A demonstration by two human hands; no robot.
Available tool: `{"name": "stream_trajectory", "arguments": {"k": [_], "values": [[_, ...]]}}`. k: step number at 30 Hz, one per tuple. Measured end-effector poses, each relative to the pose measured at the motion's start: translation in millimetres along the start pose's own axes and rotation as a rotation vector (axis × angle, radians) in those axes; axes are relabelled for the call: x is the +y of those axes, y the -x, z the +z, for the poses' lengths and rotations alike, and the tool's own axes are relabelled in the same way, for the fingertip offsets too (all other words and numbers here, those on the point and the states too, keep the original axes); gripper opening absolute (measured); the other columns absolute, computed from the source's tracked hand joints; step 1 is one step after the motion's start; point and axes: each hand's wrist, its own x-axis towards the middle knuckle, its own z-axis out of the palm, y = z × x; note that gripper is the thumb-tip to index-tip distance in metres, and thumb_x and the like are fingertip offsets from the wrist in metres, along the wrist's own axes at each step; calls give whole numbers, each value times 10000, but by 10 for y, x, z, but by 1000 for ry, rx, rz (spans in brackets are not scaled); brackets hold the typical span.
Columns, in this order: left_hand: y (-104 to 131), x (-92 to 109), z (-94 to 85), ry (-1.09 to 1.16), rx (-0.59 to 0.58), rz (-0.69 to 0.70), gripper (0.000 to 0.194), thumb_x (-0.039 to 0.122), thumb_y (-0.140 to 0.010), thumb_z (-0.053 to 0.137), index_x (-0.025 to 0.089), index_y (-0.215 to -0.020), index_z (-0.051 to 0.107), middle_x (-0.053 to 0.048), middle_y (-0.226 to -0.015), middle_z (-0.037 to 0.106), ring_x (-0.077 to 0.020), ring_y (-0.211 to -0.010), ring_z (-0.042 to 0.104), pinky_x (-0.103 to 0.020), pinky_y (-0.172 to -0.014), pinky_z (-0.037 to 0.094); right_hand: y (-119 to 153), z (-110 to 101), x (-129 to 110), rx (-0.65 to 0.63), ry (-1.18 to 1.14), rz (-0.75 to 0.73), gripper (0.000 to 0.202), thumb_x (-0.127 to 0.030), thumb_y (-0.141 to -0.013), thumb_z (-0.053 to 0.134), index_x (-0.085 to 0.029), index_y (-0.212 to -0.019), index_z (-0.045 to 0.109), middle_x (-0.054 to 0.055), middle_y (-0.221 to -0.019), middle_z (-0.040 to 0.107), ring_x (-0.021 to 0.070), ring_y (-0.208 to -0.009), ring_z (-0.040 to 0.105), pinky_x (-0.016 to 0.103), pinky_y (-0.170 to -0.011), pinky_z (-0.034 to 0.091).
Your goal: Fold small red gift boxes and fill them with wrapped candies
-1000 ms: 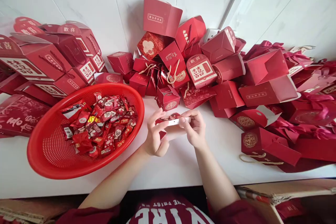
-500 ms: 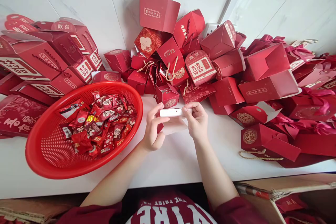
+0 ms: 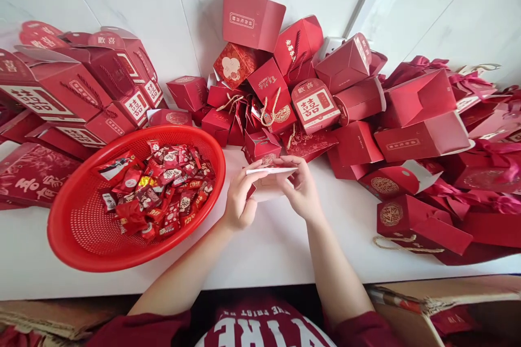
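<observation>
Between my hands, over the white table (image 3: pixel 260 249), is a small cardboard box (image 3: pixel 266 191) with a pale inside and a raised white-edged flap. My left hand (image 3: pixel 241 198) grips its left side, thumb below and fingers at the flap's left end. With fingers curled, my right hand (image 3: pixel 300 190) holds the flap's right end. The box's outer face is mostly hidden from me. Left of my hands stands a red plastic basket (image 3: pixel 77 252) with a pile of wrapped candies (image 3: pixel 171 176) in it.
Stacked red gift boxes (image 3: pixel 260 84) rise against the tiled wall behind my hands. More red boxes (image 3: pixel 423 135), some with ribbons, crowd the right side. Tall boxes with rope handles (image 3: pixel 81 87) stand at left. Open cardboard cartons (image 3: pixel 407 309) sit below the table's front edge.
The box's white flap has tipped, so its edge now looks thinner and slanted. My right fingers have shifted along its right end. The whole view has moved slightly.
</observation>
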Motion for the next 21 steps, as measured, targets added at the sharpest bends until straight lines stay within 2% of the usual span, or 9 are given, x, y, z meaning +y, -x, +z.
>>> {"name": "stream_trajectory", "arguments": {"k": [3, 7, 9, 11, 13, 14, 17, 19, 21], "values": [[-34, 94, -20, -35, 29, -34, 617, 65, -722, 413, 204, -1307, 551, -105, -1397, 538, -307, -1416, 417, -523, -1122, 417, 10, -54, -42, -47, 142, 51, 428, -195, -941, 476, -289, -1358, 462, 77, -1440, 536, 206, -1209, 582, 395, -1018, 482], [-127, 343, -98, -119, 13, -110, 593, 1, -727, 392, 211, -1257, 556, -87, -1373, 542, -254, -1386, 449, -472, -1146, 409, 31, -107, -197, -141, 237, 77, 622, -195, -947, 466, -340, -1526, 293, 84, -1575, 391, 219, -1232, 582, 368, -939, 525], [-180, 451, -153, -165, -11, -170, 564, -24, -745, 389, 214, -1225, 565, -75, -1324, 572, -221, -1346, 484, -430, -1145, 419, 39, -127, -264, -183, 237, 32, 550, -211, -952, 477, -330, -1479, 375, 86, -1613, 328, 241, -1297, 550, 340, -877, 544], [-227, 500, -211, -203, -10, -227, 529, -38, -754, 393, 214, -1180, 581, -65, -1281, 596, -206, -1331, 498, -403, -1145, 425, 35, -150, -299, -232, 298, -41, 322, -190, -947, 454, -271, -1225, 595, 79, -1593, 370, 274, -1391, 470, 340, -871, 537], [-265, 486, -263, -264, -20, -284, 470, -33, -769, 403, 209, -1119, 602, -64, -1309, 588, -218, -1337, 499, -407, -1146, 424, 12, -178, -313, -266, 397, -82, 249, -142, -922, 424, -232, -955, 654, 74, -1518, 480, 290, -1429, 427, 360, -910, 516], [-281, 464, -284, -303, -42, -316, 428, -20, -783, 412, 204, -1089, 611, -68, -1318, 586, -231, -1324, 514, -414, -1133, 435, -9, -192, -319, -272, 446, -74, 266, -119, -903, 413, -230, -920, 654, 73, -1457, 545, 287, -1403, 462, 368, -915, 512], [-316, 398, -319, -409, -136, -407, 341, 43, -836, 439, 191, -1091, 611, -98, -1253, 619, -258, -1186, 612, -411, -1008, 513, -115, -231, -355, -324, 551, 17, 370, -97, -864, 420, -253, -1123, 632, 54, -1299, 657, 250, -1223, 611, 373, -900, 519], [-336, 395, -335, -468, -182, -429, 338, 78, -849, 455, 191, -1132, 602, -112, -1171, 650, -265, -1073, 660, -386, -880, 549, -210, -251, -396, -432, 589, 51, 439, -111, -854, 461, -253, -1254, 575, 53, -1317, 646, 240, -1183, 625, 381, -927, 517], [-368, 451, -384, -536, -213, -424, 335, 111, -855, 480, 205, -1149, 610, -116, -1149, 664, -271, -997, 682, -363, -779, 549, -309, -266, -434, -532, 611, 50, 454, -140, -852, 529, -237, -1294, 553, 72, -1365, 616, 252, -1219, 603, 395, -976, 501]]}}
